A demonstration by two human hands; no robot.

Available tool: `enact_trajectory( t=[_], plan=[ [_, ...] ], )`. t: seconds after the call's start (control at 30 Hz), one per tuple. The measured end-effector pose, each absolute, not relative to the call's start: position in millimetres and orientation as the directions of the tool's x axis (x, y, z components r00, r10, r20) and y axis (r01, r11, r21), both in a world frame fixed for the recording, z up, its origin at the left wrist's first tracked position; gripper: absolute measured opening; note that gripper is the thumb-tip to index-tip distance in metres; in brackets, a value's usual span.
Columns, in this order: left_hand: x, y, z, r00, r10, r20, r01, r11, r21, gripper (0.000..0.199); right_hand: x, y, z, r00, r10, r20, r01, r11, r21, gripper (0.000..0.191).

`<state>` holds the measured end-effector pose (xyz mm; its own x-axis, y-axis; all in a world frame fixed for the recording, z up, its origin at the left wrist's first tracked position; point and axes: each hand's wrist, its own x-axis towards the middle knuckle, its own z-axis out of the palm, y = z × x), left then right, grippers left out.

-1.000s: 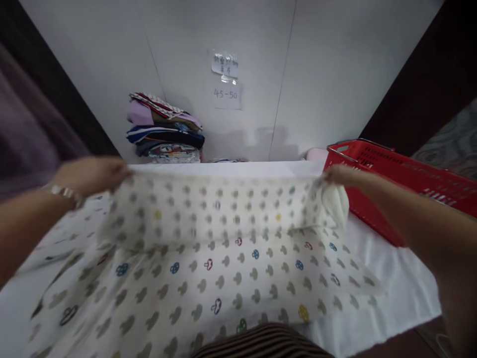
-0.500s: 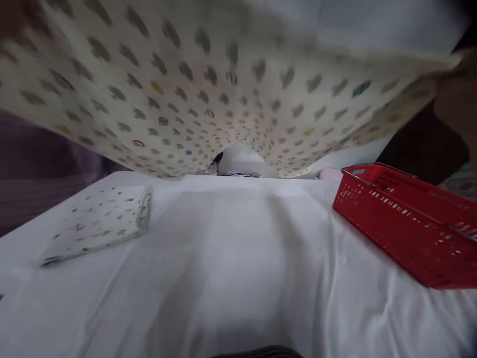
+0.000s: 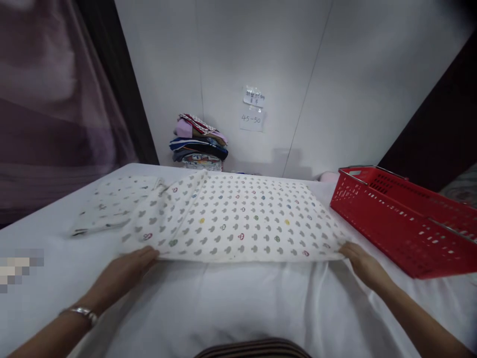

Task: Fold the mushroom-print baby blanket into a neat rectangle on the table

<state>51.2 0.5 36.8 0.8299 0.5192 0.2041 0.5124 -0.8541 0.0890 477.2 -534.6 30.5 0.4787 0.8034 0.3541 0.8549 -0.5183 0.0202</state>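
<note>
A white cloth with a grey mushroom print [image 3: 238, 219] lies spread over the white-covered table, its left part creased and overlapping a folded patterned cloth [image 3: 112, 204]. At its near left corner, my left hand [image 3: 128, 268], with a silver band on the wrist, is closed on the edge. My right hand [image 3: 363, 263] pinches the near right corner. The near edge runs nearly straight between both hands.
A red perforated basket [image 3: 406, 223] with metal handles sits at the right. Beyond the table's far edge is a stack of folded clothes [image 3: 201, 141]. Paper notes [image 3: 252, 119] hang on the wall, and a purple curtain [image 3: 55, 109] is at the left.
The printed cloth, raised and billowing before, has come down onto the table. Both hands have lowered with it to its near corners. The wall and clothes stack have come into view.
</note>
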Motion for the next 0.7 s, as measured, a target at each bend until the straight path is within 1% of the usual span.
enact_trajectory(
  t=[0.07, 0.1, 0.17, 0.23, 0.27, 0.37, 0.43, 0.5, 0.6, 0.63, 0.7],
  plan=[
    [44.5, -10.3, 25.7, 0.829, 0.534, 0.167, 0.515, -0.845, 0.143, 0.033, 465.4, -542.5, 16.0, 0.562, 0.787, 0.255, 0.820, -0.571, -0.042, 0.039],
    [42.0, -15.2, 25.9, 0.819, 0.545, 0.181, 0.522, -0.837, 0.161, 0.033, 461.3, -546.2, 13.3, 0.603, 0.762, 0.234, 0.792, -0.607, -0.065, 0.039],
    [36.8, -23.8, 30.8, 0.762, 0.588, 0.272, 0.559, -0.809, 0.181, 0.033, 456.7, -554.8, 11.4, 0.662, 0.703, 0.259, 0.742, -0.664, -0.095, 0.038],
    [30.6, -31.2, 34.2, 0.712, 0.610, 0.347, 0.584, -0.789, 0.189, 0.035, 455.0, -564.7, 7.6, 0.679, 0.662, 0.319, 0.720, -0.686, -0.108, 0.036],
    [27.3, -34.6, 33.7, 0.709, 0.615, 0.345, 0.589, -0.785, 0.190, 0.035, 454.5, -569.5, 3.7, 0.677, 0.657, 0.332, 0.721, -0.683, -0.117, 0.036],
    [18.8, -45.1, 25.6, 0.762, 0.606, 0.228, 0.575, -0.795, 0.191, 0.032, 453.4, -580.7, -13.6, 0.664, 0.677, 0.316, 0.741, -0.653, -0.159, 0.039],
    [15.8, -52.2, 20.1, 0.784, 0.589, 0.194, 0.556, -0.806, 0.201, 0.032, 453.1, -584.4, -24.6, 0.655, 0.677, 0.337, 0.750, -0.637, -0.178, 0.043],
    [14.9, -58.5, 17.4, 0.767, 0.599, 0.231, 0.566, -0.800, 0.197, 0.033, 453.9, -586.5, -32.4, 0.630, 0.663, 0.405, 0.765, -0.619, -0.179, 0.048],
    [15.3, -65.4, 15.1, 0.757, 0.610, 0.234, 0.580, -0.793, 0.188, 0.032, 458.2, -590.5, -39.9, 0.578, 0.671, 0.465, 0.804, -0.566, -0.182, 0.068],
    [15.3, -67.0, 14.1, 0.764, 0.607, 0.219, 0.577, -0.794, 0.190, 0.031, 460.0, -592.5, -41.2, 0.569, 0.677, 0.467, 0.812, -0.554, -0.186, 0.074],
    [14.7, -70.0, 12.3, 0.765, 0.609, 0.209, 0.577, -0.793, 0.197, 0.030, 462.6, -597.0, -40.8, 0.566, 0.723, 0.397, 0.822, -0.534, -0.200, 0.080]
  ],
)
